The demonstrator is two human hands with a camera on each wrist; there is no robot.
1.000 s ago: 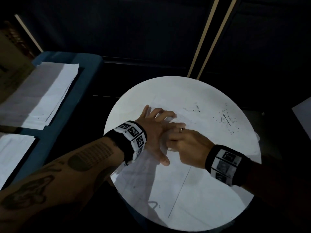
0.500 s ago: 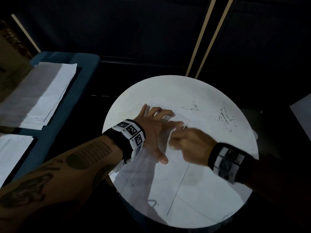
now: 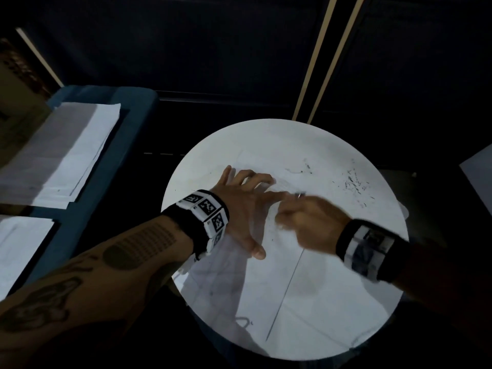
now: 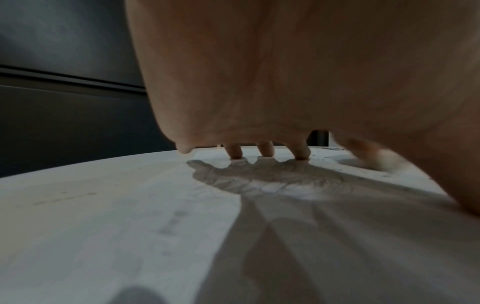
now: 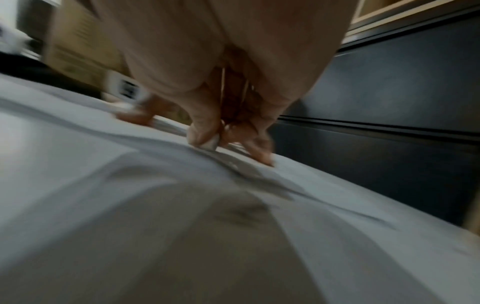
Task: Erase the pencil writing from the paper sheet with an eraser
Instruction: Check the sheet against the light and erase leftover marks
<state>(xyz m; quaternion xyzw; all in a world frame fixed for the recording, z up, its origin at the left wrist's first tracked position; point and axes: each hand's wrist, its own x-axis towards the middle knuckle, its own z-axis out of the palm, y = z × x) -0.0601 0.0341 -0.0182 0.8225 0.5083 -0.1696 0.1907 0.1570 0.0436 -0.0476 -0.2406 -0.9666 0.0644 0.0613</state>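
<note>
i keep left hand (image 3: 239, 206) flat, fingers spread on the sheet (image 3: 306, 288) mid-frame; right hand (image 3: 306, 222) pinches eraser (image 5: 210, 144) on it. short light strokes away from left hand, else paper buckles.

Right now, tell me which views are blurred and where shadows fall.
Head view: dim room, bright round table, right hand motion-smeared, left hand sharp. Left wrist view: fairly sharp, a fanned shadow under the fingers. Right wrist view: smeared throughout, eraser barely legible.
</note>
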